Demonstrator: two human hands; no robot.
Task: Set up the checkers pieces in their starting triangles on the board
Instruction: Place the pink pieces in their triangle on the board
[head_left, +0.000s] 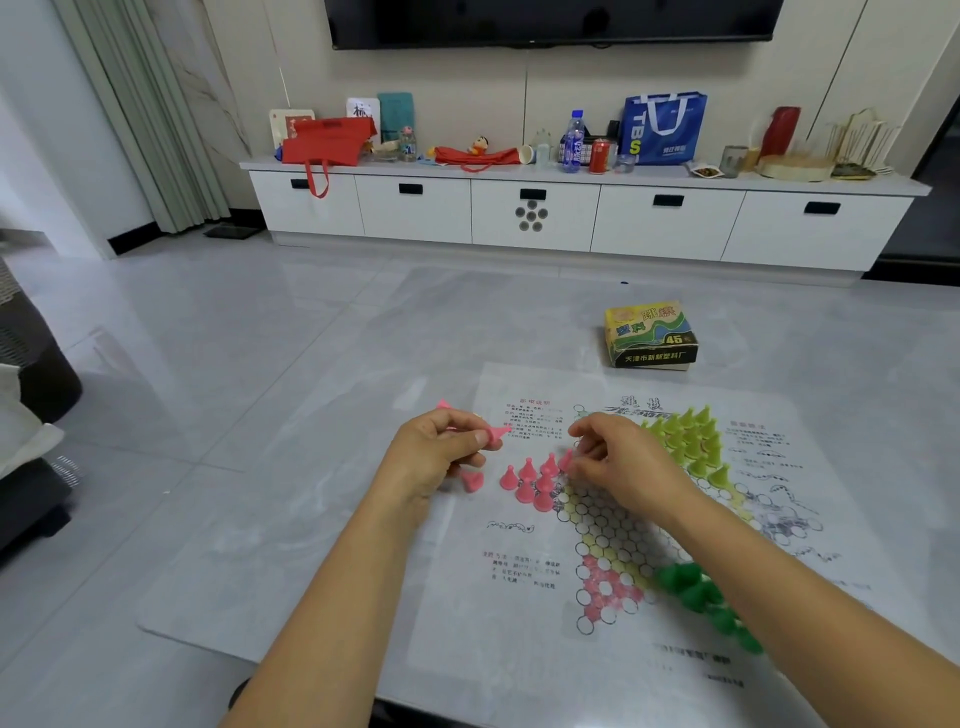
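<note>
At the bottom of the frame the right forearm (779, 597) crosses the paper board (519, 597), hiding its lower right part and some of the dark green pieces (693, 584) massed there; these are blurred. Higher up, standing pink pieces (530, 480) cluster on the star's upper left point. The right hand (623, 462) pinches a single pink piece (565, 460) at the cluster's upper right edge, its fingertips covering most of it. The left hand (441, 452), just off the sheet's left edge, is curled round loose pink pieces (500, 431); only two tips poke out, so their number cannot be told. A tipped pink piece (471, 480) lies beneath that hand. Light green pieces (691, 436) fill the point beyond the right hand, partly behind it. Farther up the grey worktop (260, 519), a game box (652, 335) stands apart from the board. Beyond, a white cabinet (519, 213) carries a blue bag (662, 127) and a red can (599, 155); the television (550, 21) is cut off by the frame's top.
</note>
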